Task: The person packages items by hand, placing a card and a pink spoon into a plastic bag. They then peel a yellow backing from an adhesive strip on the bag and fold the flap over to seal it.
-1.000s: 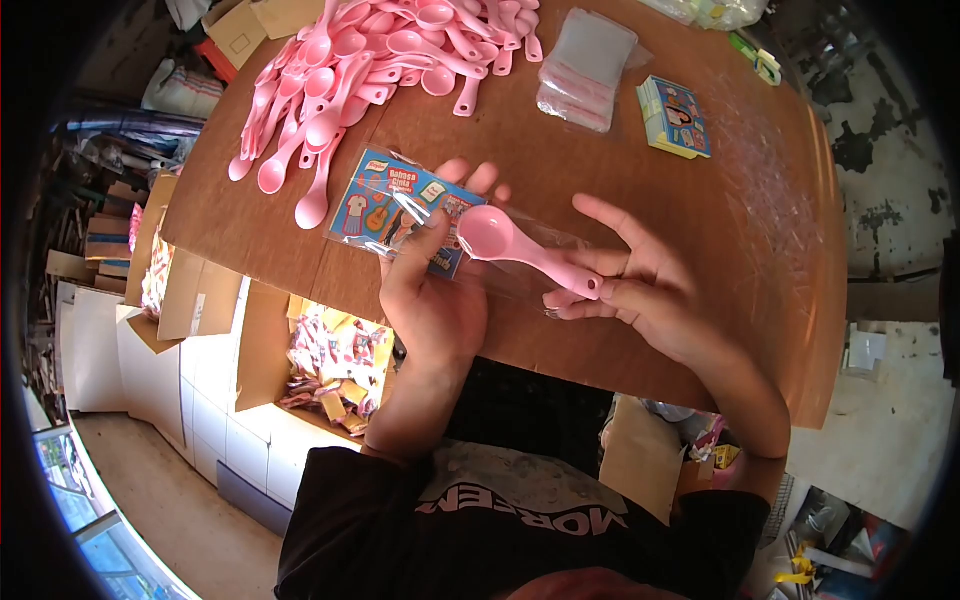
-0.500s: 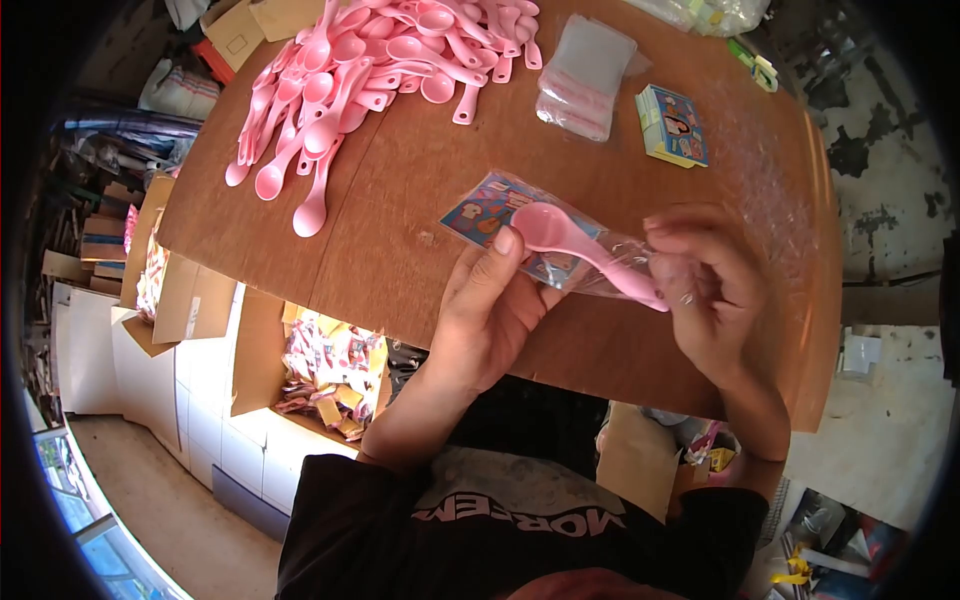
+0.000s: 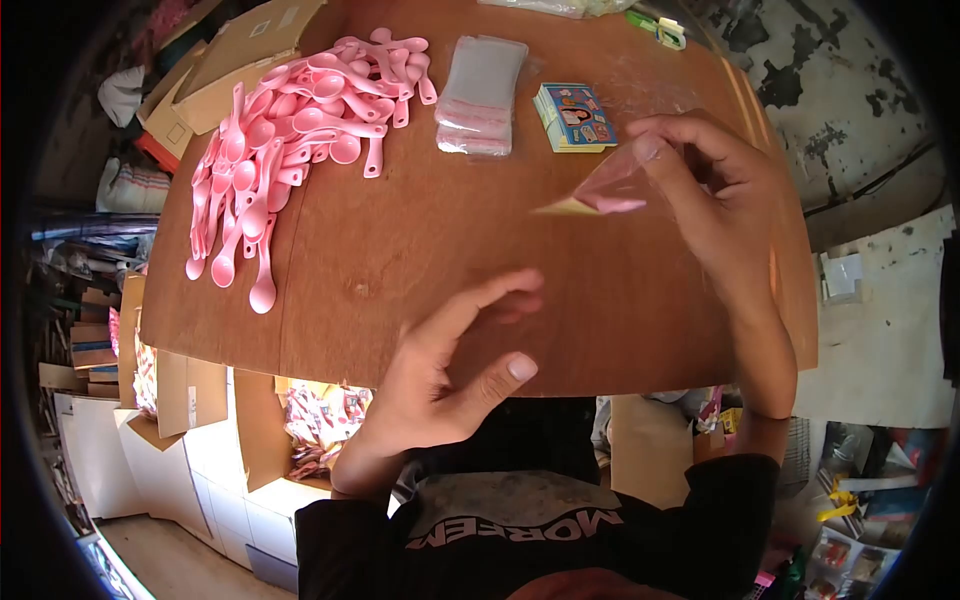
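Note:
My right hand (image 3: 712,195) pinches a clear plastic bag (image 3: 612,182) by its edge, above the right part of the table. Tilted nearly edge-on and a little blurred, the bag shows a pink spoon (image 3: 618,205) and the yellowish edge of a card inside. My left hand (image 3: 435,375) hovers over the table's near edge, thumb and fingers apart, holding nothing. Just beyond the bag stands a stack of printed cards (image 3: 575,118). Left of those cards lies a pile of clear plastic bags (image 3: 482,95). A heap of pink spoons (image 3: 300,130) covers the table's far left.
The brown wooden table (image 3: 400,250) spans the view. Below its near edge, an open carton (image 3: 262,430) holds packed items. Another carton (image 3: 650,445) stands below at the right. Cardboard boxes (image 3: 250,60) sit behind the spoon heap. A green-and-white tool (image 3: 658,30) lies at the far right.
My left hand has let go of the bagged spoon and drawn down toward the near edge. My right hand has lifted the bag away and turned it edge-on. The view has shifted.

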A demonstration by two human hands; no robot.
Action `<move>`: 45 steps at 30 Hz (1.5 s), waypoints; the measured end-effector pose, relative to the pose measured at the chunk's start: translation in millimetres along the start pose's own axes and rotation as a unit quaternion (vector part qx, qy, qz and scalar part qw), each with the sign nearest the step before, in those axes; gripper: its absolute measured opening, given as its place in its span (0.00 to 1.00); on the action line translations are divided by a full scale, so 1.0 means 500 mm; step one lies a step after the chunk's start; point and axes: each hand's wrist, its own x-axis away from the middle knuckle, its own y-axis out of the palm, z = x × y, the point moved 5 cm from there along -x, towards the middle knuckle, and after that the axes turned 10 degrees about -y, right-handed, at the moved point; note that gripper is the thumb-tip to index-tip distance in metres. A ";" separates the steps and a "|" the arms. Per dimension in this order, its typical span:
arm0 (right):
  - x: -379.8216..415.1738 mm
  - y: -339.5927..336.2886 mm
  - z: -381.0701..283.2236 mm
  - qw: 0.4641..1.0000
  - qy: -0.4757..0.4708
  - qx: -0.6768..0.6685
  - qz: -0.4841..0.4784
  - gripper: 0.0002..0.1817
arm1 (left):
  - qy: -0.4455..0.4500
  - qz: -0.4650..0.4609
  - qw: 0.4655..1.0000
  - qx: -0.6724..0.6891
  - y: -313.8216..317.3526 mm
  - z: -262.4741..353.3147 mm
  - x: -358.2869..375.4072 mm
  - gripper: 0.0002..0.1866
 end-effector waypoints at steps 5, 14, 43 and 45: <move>0.035 0.068 -0.047 0.974 0.096 -0.179 -0.095 0.05 | 0.100 0.134 0.975 -0.146 -0.017 0.055 -0.032 0.29; 0.018 0.071 -0.083 0.970 0.054 -0.172 -0.161 0.09 | 0.076 0.240 0.968 -0.021 -0.029 0.055 -0.044 0.09; -0.053 -0.081 0.080 0.864 0.024 -0.495 -0.092 0.08 | 0.148 0.221 0.963 -0.031 -0.032 0.072 -0.019 0.08; -0.095 -0.149 0.150 0.776 -0.026 -0.622 -0.103 0.10 | 0.141 0.228 0.963 -0.011 -0.037 0.080 -0.014 0.09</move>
